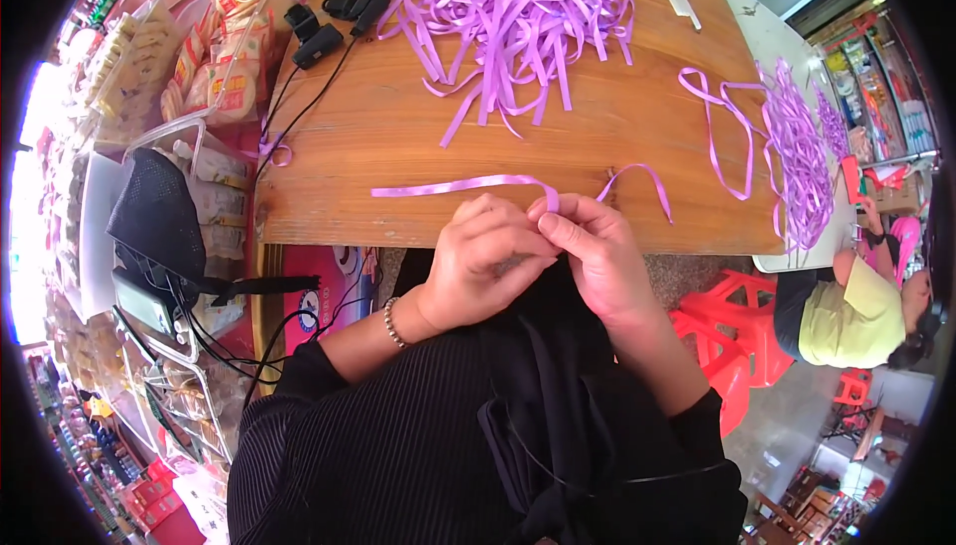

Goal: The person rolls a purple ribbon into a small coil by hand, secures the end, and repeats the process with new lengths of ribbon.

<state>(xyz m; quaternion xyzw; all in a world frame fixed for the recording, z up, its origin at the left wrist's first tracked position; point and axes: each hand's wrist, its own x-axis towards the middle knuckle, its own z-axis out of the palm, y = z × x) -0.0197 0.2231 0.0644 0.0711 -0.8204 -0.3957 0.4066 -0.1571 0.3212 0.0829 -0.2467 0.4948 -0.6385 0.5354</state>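
Observation:
Both my hands meet over the table's near edge, pinching one strip of purple ribbon (468, 184). One end of this ribbon stretches left above my left hand (490, 251); the other tail curls out to the right past my right hand (590, 244). The fingers of each hand are closed at the ribbon's middle, and what lies between the fingertips is partly hidden. A beaded bracelet (394, 324) circles my left wrist. Farther back on the wooden table (398, 156) lies a large tangled heap of purple ribbons (518, 17).
Black devices with cables (317, 37) lie at the table's back left. Another ribbon pile (800, 161) rests on a white surface at the right. Red plastic stools (732, 331) stand below it, near a person in a yellow top (851, 321). Packaged goods (224, 67) line the left.

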